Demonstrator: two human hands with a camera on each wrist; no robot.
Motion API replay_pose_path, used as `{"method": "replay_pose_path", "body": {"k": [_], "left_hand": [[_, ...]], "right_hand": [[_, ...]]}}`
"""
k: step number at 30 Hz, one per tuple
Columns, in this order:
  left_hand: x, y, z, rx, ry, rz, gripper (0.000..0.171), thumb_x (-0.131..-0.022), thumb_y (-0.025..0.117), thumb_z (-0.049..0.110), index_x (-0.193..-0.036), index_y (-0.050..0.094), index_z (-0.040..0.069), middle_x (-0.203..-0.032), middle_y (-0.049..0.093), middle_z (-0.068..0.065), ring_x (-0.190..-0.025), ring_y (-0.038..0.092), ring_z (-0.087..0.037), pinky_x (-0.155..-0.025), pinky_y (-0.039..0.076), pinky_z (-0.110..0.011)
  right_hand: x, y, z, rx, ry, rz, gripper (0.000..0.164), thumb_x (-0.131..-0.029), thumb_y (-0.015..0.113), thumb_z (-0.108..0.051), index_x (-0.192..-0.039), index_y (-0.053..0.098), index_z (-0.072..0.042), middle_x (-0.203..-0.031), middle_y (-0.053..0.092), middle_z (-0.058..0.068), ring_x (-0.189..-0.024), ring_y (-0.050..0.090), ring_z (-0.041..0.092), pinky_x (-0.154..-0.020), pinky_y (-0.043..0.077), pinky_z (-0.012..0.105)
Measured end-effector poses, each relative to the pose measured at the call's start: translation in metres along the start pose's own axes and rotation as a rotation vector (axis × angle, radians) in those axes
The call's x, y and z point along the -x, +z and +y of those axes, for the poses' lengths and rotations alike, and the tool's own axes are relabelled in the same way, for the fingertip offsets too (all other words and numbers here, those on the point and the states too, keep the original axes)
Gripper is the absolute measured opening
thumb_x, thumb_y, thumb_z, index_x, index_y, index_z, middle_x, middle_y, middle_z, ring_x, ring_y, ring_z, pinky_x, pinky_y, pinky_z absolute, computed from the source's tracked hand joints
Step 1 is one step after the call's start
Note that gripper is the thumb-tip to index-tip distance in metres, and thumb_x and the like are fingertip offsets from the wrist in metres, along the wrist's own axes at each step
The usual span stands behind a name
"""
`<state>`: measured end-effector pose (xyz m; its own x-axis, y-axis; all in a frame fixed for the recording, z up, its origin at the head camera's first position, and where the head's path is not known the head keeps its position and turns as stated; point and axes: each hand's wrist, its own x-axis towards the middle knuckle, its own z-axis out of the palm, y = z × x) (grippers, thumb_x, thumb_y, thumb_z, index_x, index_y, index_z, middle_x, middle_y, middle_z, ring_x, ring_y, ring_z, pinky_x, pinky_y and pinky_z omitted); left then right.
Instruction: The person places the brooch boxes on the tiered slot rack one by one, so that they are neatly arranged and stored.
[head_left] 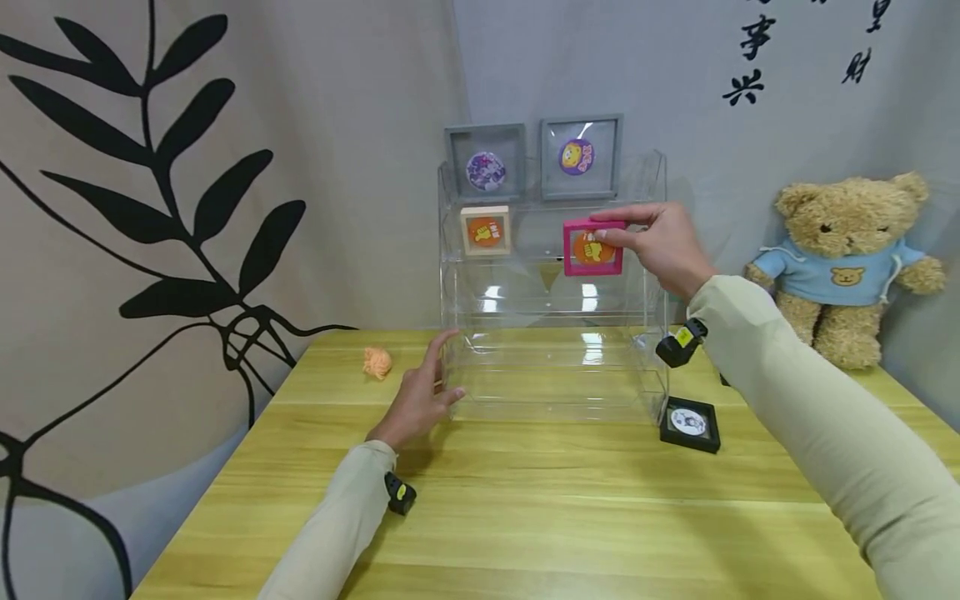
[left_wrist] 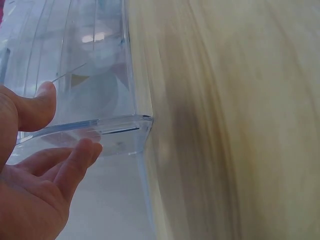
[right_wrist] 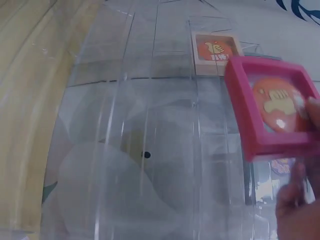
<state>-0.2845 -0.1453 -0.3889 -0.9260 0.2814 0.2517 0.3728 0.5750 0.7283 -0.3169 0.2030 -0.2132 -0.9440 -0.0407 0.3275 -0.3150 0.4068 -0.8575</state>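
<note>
My right hand (head_left: 669, 248) pinches a small pink square display frame (head_left: 592, 262) between thumb and fingers. An orange round badge with a thumbs-up design sits inside it. The frame is tilted in the right wrist view, in front of a tiered clear acrylic display rack (head_left: 555, 390). On the rack, a cream frame (head_left: 465, 242) with a similar orange badge stands to the left of the pink one. My left hand (head_left: 422, 398) holds the rack's left side edge, with the thumb (left_wrist: 42, 106) on one face of the panel and the fingers (left_wrist: 75, 167) on the other.
Two grey frames (head_left: 486, 200) (head_left: 581, 197) with round badges stand on the top tier. A black frame (head_left: 689, 444) lies on the table by the rack's right front corner. A teddy bear (head_left: 847, 275) sits at the right, and a small peach-coloured lump (head_left: 377, 363) lies at the left.
</note>
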Motion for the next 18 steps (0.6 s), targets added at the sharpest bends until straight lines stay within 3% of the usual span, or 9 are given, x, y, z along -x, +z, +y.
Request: {"method": "replay_pose_path", "body": {"k": [3,7,11,18], "left_hand": [[-0.001,0.0,0.0,0.001,-0.001,-0.001,0.093,-0.093,0.069,0.001,-0.151,0.017,0.053,-0.151,0.044,-0.032,-0.138,0.048,-0.043,-0.105,0.053,-0.054],[-0.001,0.0,0.0,-0.002,0.008,0.0,0.094,-0.093,0.069,0.001,-0.151,0.017,0.053,-0.151,0.043,-0.033,-0.139,0.047,-0.043,-0.105,0.053,-0.054],[-0.001,0.0,-0.001,-0.004,0.018,0.003,0.094,-0.092,0.069,0.0,-0.152,0.017,0.051,-0.151,0.044,-0.031,-0.139,0.048,-0.043,-0.104,0.053,-0.054],[0.0,0.001,-0.002,0.008,0.016,0.003,0.093,-0.092,0.069,0.0,-0.152,0.018,0.051,-0.151,0.044,-0.031,-0.139,0.048,-0.043,-0.104,0.053,-0.055]], "right_hand": [[-0.012,0.009,-0.005,-0.061,-0.037,0.067,0.036,-0.09,0.076,-0.027,-0.123,0.073,-0.012,-0.122,0.072,0.005,-0.099,0.059,0.011,-0.073,0.055,0.013],[-0.029,0.015,-0.01,-0.094,-0.079,0.074,0.033,-0.089,0.077,-0.02,-0.119,0.074,-0.008,-0.11,0.074,0.0,-0.093,0.063,0.009,-0.075,0.058,0.014],[-0.043,0.022,-0.014,-0.103,-0.067,0.069,0.033,-0.09,0.076,-0.019,-0.121,0.074,-0.008,-0.119,0.073,0.004,-0.098,0.063,0.011,-0.083,0.059,0.017],[-0.059,0.035,-0.015,-0.094,-0.006,0.104,0.029,-0.093,0.071,-0.013,-0.122,0.074,-0.012,-0.134,0.067,0.01,-0.109,0.063,0.015,-0.102,0.059,0.034]]}}
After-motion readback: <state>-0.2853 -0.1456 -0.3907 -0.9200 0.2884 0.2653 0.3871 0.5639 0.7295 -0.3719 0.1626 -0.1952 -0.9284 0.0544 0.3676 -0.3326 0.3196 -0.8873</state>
